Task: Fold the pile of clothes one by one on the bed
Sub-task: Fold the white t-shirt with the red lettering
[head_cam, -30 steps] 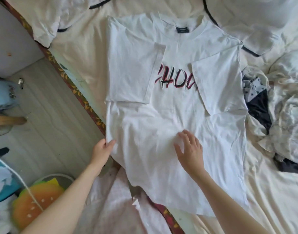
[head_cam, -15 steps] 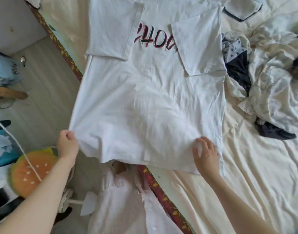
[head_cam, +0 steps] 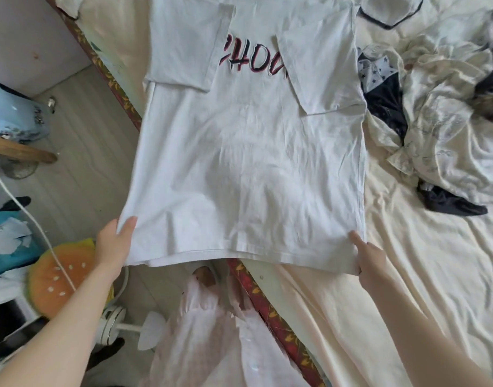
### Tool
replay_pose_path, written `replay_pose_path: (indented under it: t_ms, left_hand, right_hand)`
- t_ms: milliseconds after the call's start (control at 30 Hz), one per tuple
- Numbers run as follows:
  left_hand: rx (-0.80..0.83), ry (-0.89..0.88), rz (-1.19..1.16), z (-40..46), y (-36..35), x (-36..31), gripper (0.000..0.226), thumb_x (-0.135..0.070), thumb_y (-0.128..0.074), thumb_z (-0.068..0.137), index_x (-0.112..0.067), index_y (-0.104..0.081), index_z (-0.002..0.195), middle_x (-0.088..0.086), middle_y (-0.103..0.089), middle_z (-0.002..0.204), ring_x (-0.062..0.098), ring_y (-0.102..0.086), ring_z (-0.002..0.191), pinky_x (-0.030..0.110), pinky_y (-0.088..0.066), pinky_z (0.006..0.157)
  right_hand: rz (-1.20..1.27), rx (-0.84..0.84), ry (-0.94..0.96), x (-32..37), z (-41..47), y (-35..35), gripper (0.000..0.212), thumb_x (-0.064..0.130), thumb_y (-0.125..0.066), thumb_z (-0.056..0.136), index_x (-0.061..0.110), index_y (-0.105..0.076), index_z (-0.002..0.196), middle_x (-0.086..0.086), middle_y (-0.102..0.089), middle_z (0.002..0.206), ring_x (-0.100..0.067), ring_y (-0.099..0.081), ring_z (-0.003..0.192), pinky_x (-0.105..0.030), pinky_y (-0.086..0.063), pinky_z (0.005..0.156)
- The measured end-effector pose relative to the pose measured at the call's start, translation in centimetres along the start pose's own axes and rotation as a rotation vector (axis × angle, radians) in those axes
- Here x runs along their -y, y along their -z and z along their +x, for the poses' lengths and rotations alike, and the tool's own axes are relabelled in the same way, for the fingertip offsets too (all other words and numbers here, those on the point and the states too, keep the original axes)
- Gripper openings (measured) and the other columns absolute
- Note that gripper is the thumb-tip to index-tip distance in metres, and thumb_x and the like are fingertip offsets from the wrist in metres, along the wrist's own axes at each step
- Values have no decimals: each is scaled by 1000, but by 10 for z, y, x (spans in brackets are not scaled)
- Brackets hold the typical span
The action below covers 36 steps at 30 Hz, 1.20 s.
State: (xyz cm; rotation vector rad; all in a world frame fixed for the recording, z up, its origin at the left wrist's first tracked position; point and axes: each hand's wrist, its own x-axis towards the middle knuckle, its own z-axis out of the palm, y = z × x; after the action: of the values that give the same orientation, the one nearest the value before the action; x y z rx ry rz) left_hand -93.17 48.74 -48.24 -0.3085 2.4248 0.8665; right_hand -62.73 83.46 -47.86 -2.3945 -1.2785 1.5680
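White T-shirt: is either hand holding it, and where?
Both. The left hand grips the white T-shirt at its bottom-left hem corner, the right hand its bottom-right corner.

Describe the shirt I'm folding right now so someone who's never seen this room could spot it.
On the cream-sheeted bed, look at its left edge. The white T-shirt lies flat there, both sleeves folded in, its hem corners gripped by the left hand and right hand. Unlike the crumpled clothes pile beside it, it bears red-and-black chest lettering.
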Motion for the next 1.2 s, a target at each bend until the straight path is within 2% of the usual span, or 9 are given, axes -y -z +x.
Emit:
replay_pose_path:
  t_ms: [67, 200, 300, 433, 567, 667, 767, 867, 1200]
  left_hand:
    - [-33, 11, -19, 0, 5, 3, 23, -26, -53, 96, -4, -55, 92, 15, -55, 91, 25, -50, 84, 36, -37, 73]
    - [-73, 23, 31, 5, 21, 5, 30, -31, -52, 97, -1, -58, 97, 19, -56, 94, 30, -52, 86, 41, -41, 77]
    - [-89, 52, 13, 8, 28, 3, 32, -33, -54, 96, -2, -60, 102, 15, -56, 96, 29, -51, 88, 40, -41, 78]
    - [-47, 99, 17, 3, 27, 1, 26, -33, -58, 93, -8, -59, 94, 12, -57, 94, 30, -52, 86, 40, -42, 76]
    - [24, 109, 93, 1, 30, -4, 26, -33, -60, 92, -6, -60, 96, 12, -58, 93, 31, -53, 84, 39, -42, 74]
    - [67, 139, 49, 1, 30, -9, 25, -22, -61, 92, -2, -61, 108, 14, -60, 101, 30, -54, 89, 38, -42, 77]
    - [79, 204, -66, -4, 29, -11, 29, -16, -58, 94, 2, -59, 116, 19, -62, 112, 30, -56, 92, 37, -42, 78]
    - [39, 261, -198, -11, 29, -12, 33, -17, -54, 97, 3, -56, 123, 17, -60, 117, 31, -57, 98, 39, -44, 82]
    - [-97, 8, -475, -1, 65, -97, 25, -18, -59, 94, -8, -62, 116, 3, -62, 108, 18, -57, 98, 32, -43, 85]
  right_hand:
    - [127, 58, -55, -4, -3, 3, 18, 20, -65, 87, 7, -62, 100, -7, -63, 89, -26, -60, 78, -37, -48, 68]
    - [216, -105, 6, 0, -5, 15, 20, 13, -68, 84, 2, -59, 98, -7, -56, 87, -18, -52, 68, -28, -42, 59]
    - [216, -188, 78, 2, -3, 28, 42, 18, -66, 87, -13, -52, 113, -10, -51, 98, -21, -51, 86, -33, -41, 72]
    - [53, -173, 62, 3, -3, 29, 40, 29, -54, 93, -10, -49, 99, -15, -47, 99, -29, -52, 79, -39, -47, 65]
    - [-113, -151, 76, 4, -4, 29, 34, 33, -59, 90, 1, -51, 83, -17, -48, 84, -22, -42, 54, -31, -36, 48]
    - [41, -43, -4, 3, -6, 36, 38, 28, -66, 87, -7, -60, 101, -12, -50, 84, -21, -48, 69, -30, -40, 56]
    - [242, 95, -92, 2, -10, 43, 35, 14, -63, 90, -8, -55, 116, -15, -55, 104, -24, -54, 91, -30, -48, 69]
    - [321, 129, -95, -3, -12, 47, 5, 7, -53, 94, 4, -57, 96, -14, -56, 107, -23, -56, 86, -35, -49, 72]
    - [588, -4, 116, 76, -31, 46, 10, 12, -60, 91, 15, -62, 82, -3, -61, 84, -17, -60, 79, -28, -58, 66]
